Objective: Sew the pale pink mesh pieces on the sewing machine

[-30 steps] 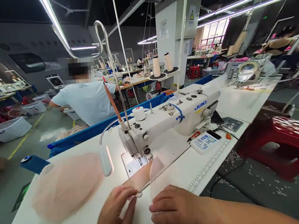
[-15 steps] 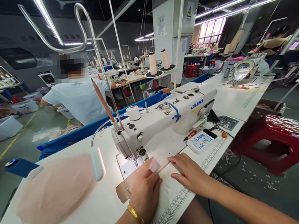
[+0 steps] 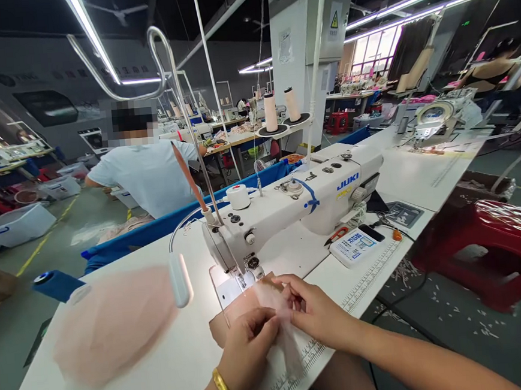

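A tan fabric piece (image 3: 227,319) lies on the table in front of the needle area of a white sewing machine (image 3: 283,205). Over its right end is a sheer pale fabric (image 3: 268,295), whose loose part hangs down toward the table's front edge. My left hand (image 3: 249,343), with a gold bangle at the wrist, pinches the sheer fabric near its middle. Close to it on the right, my right hand (image 3: 317,311) has its fingers curled and pinched on the same fabric. The fingertips of both hands nearly meet.
A heap of sheer pink fabric (image 3: 113,327) lies at left by a blue thread spool (image 3: 58,286). A lit lamp (image 3: 179,279) hangs beside the machine. Orange-handled snips (image 3: 337,235) and a white box-like device (image 3: 359,245) lie right. A red stool (image 3: 482,261) stands on the floor.
My right hand has moved left from the table onto the fabric and closed on it. The sheer fabric is now raised between both hands. The view has shifted slightly.
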`<state>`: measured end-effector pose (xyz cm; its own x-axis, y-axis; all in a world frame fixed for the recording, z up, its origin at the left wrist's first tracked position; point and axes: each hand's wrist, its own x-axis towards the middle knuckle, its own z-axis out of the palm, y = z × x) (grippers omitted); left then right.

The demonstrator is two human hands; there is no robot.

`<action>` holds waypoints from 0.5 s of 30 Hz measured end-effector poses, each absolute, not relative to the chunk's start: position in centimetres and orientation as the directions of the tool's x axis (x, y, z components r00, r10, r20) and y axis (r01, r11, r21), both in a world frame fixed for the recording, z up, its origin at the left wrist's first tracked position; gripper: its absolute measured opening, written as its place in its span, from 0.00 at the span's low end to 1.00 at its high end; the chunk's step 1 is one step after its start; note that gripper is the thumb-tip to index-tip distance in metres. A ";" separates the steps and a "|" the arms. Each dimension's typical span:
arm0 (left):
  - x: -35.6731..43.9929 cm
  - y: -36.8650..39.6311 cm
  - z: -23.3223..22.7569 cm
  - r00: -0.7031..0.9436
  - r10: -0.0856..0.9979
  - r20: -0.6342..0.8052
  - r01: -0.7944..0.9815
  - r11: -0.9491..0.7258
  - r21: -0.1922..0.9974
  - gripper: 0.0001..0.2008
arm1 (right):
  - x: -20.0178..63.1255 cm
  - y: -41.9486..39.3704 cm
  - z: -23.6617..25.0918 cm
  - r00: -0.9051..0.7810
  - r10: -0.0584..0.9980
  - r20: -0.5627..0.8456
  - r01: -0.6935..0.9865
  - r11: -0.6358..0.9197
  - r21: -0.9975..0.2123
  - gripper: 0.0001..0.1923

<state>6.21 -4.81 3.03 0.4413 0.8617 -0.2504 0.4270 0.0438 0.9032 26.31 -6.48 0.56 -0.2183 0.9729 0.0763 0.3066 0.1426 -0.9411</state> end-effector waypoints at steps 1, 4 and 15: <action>6.2 -5.1 3.1 0.452 0.857 -0.248 0.422 0.039 0.906 0.27 | 25.7 -6.5 0.6 -0.224 0.968 0.116 0.328 0.187 -0.926 0.28; 6.0 -5.4 3.2 0.438 0.868 -0.235 0.419 0.034 0.907 0.31 | 24.6 -6.8 0.6 -0.287 0.926 0.244 0.413 0.350 -0.841 0.25; -4.0 -5.2 5.2 0.305 0.845 -0.440 0.632 0.166 0.757 0.26 | 25.6 -5.7 0.3 -0.267 0.963 0.030 0.234 0.095 -0.968 0.16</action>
